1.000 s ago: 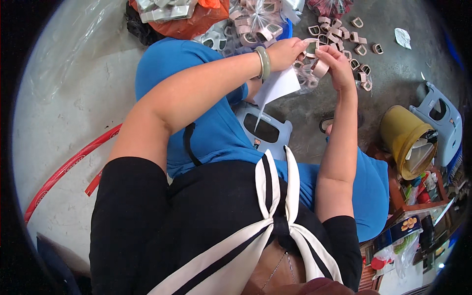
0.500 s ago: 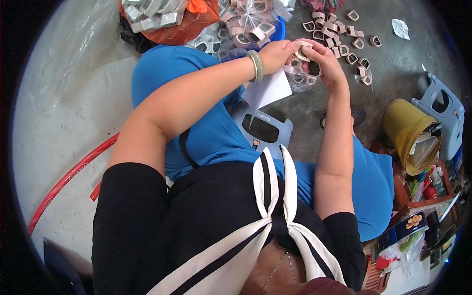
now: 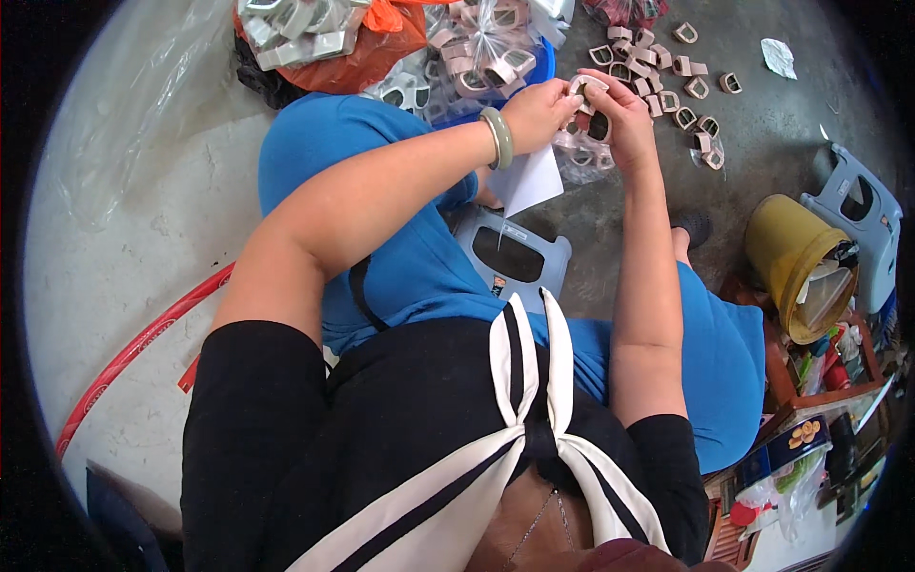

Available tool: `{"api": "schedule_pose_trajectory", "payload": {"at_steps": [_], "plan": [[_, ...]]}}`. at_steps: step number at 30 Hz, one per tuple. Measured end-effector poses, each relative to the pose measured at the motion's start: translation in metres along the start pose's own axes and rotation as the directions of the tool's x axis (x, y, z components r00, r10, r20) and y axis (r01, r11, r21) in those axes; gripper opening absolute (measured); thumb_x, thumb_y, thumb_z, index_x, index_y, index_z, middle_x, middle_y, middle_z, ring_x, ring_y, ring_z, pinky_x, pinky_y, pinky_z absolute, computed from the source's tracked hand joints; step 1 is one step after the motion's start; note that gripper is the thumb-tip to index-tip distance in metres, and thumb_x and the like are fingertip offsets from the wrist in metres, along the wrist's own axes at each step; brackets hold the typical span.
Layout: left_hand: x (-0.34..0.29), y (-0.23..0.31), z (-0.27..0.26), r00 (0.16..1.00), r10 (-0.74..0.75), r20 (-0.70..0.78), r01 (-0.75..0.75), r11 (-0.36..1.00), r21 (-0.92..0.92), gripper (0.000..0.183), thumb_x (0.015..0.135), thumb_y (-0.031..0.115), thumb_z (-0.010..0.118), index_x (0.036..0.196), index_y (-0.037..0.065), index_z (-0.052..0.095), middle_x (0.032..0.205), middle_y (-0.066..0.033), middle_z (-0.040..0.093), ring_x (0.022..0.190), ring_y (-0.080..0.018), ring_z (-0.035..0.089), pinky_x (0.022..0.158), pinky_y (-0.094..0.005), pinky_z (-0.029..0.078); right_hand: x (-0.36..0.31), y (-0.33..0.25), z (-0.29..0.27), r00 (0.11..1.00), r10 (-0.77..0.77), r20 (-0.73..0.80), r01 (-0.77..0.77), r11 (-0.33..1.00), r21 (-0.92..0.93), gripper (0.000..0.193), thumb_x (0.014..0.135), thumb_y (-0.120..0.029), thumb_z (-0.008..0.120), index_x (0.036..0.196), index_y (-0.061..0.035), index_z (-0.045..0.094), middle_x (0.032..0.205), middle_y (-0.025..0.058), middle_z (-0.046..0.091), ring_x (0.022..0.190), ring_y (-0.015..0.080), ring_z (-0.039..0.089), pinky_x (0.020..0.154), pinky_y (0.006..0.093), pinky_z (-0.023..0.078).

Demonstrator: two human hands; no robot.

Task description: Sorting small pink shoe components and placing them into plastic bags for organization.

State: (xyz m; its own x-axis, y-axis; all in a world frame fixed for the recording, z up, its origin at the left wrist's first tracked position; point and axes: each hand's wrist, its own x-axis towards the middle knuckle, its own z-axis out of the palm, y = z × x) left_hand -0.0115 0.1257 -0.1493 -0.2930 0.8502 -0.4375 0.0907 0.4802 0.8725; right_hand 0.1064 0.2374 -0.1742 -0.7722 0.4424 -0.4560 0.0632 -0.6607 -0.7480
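Note:
My left hand, with a pale green bangle on its wrist, pinches one side of a small pale pink D-shaped ring. The fingers of my right hand close on the other side of this ring. A white sheet of paper hangs just below my left hand; whether the fingers also hold it cannot be made out. Under both hands, a clear plastic bag contains several similar rings. Further loose pink rings lie scattered on the dark floor beyond my right hand.
Behind my left hand stand a blue tub with bagged pink rings and an orange bag of white parts. A grey-blue stool is between my knees. To the right are a yellow bucket, another stool and a wooden crate.
The ring has been tilted between my fingers, so its curved outline shows more. My right hand has shifted slightly left and up, and the paper below has swung a little.

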Motion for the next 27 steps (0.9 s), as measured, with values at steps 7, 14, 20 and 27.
{"api": "schedule_pose_trajectory", "payload": {"at_steps": [7, 14, 20, 27], "plan": [[-0.007, 0.015, -0.018, 0.983, -0.182, -0.034, 0.185, 0.975, 0.126, 0.045, 0.084, 0.038, 0.059, 0.107, 0.0, 0.054, 0.075, -0.0053, 0.062, 0.065, -0.0095, 0.056, 0.057, -0.024, 0.044, 0.006, 0.006, -0.025, 0.996, 0.018, -0.092, 0.01, 0.955, 0.296, 0.027, 0.088, -0.024, 0.053, 0.103, -0.0026, 0.056, 0.087, 0.0093, 0.063, 0.066, 0.0151, 0.059, 0.057, 0.0251, 0.049], [-0.015, 0.003, -0.043, 0.921, -0.364, 0.143, 0.332, 0.921, 0.206, 0.035, 0.085, 0.036, 0.057, 0.077, 0.003, 0.063, 0.061, -0.0009, 0.056, 0.051, -0.0093, 0.049, 0.047, -0.0249, 0.038, 0.026, 0.066, -0.02, 0.85, 0.512, 0.127, -0.52, 0.854, 0.035, 0.029, 0.086, -0.024, 0.053, 0.099, 0.0008, 0.058, 0.087, 0.0097, 0.063, 0.068, 0.0193, 0.063, 0.051, 0.0292, 0.052], [-0.042, 0.026, -0.029, 0.713, -0.426, 0.557, 0.633, 0.733, -0.249, 0.025, 0.093, 0.024, 0.046, 0.1, 0.003, 0.058, 0.067, -0.0015, 0.055, 0.048, -0.0036, 0.042, 0.04, -0.0177, 0.032, 0.036, 0.112, 0.001, 0.826, 0.525, -0.203, -0.47, 0.842, 0.265, 0.028, 0.083, -0.032, 0.055, 0.088, -0.005, 0.061, 0.075, 0.0061, 0.06, 0.059, 0.0182, 0.057, 0.047, 0.0335, 0.046], [-0.035, 0.039, -0.058, 0.858, -0.42, 0.296, 0.508, 0.601, -0.617, 0.018, 0.092, 0.021, 0.048, 0.101, 0.007, 0.055, 0.082, -0.0037, 0.062, 0.045, -0.0025, 0.034, 0.038, -0.0169, 0.026, 0.035, 0.101, -0.08, 0.935, 0.255, -0.245, -0.347, 0.53, -0.774, 0.04, 0.081, -0.036, 0.061, 0.107, -0.0056, 0.062, 0.085, 0.007, 0.064, 0.065, 0.0196, 0.062, 0.056, 0.0297, 0.049]]}}
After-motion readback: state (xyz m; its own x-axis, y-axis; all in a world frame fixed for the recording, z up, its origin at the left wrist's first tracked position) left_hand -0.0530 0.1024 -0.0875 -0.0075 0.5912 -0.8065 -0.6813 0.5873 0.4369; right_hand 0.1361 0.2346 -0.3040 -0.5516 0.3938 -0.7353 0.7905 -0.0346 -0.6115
